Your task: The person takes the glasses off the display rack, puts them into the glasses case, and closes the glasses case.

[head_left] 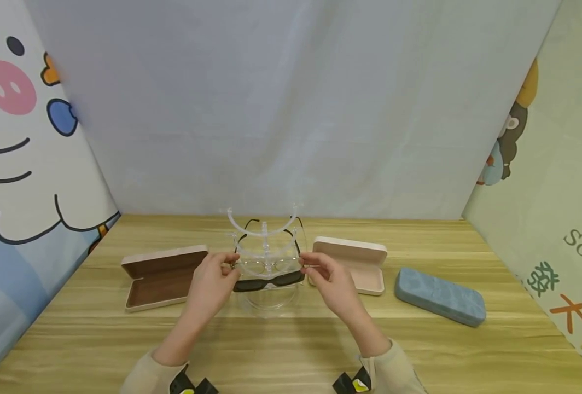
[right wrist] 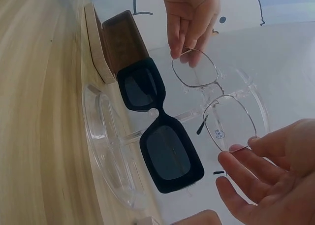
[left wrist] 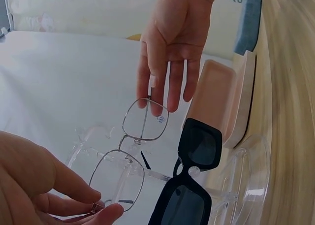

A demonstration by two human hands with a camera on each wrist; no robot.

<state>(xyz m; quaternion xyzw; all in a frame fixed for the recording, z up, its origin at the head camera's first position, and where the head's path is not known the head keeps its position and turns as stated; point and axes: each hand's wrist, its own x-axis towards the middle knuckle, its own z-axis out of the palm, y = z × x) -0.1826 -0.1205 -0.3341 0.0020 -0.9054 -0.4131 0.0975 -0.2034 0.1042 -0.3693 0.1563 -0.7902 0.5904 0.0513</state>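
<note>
The left hand [head_left: 214,282] and right hand [head_left: 334,283], thumbs and fingertips drawn together, pinch opposite sides of the wire glasses [left wrist: 145,120] at the clear stand [head_left: 265,229], just beyond the sunglasses [head_left: 287,279]. Right on the desk [head_left: 281,353] lies a blue case [head_left: 440,296].

Left hand [head_left: 213,280], right hand [head_left: 335,282] mid-pinch

A small staged tabletop booth; what building surrounds it cannot be told. A lightly creased, plain grey-white hanging sheet [head_left: 271,109] closes it at twelve o'clock, a white-and-blue cartoon-printed panel [head_left: 20,164] with a pink oval snout [head_left: 9,87] at ten o'clock, and a pale green panel [head_left: 532,208] with coloured lettering [head_left: 543,278] at three. A yellowish wood-grain tabletop [head_left: 281,350] spreads across six o'clock.
</note>
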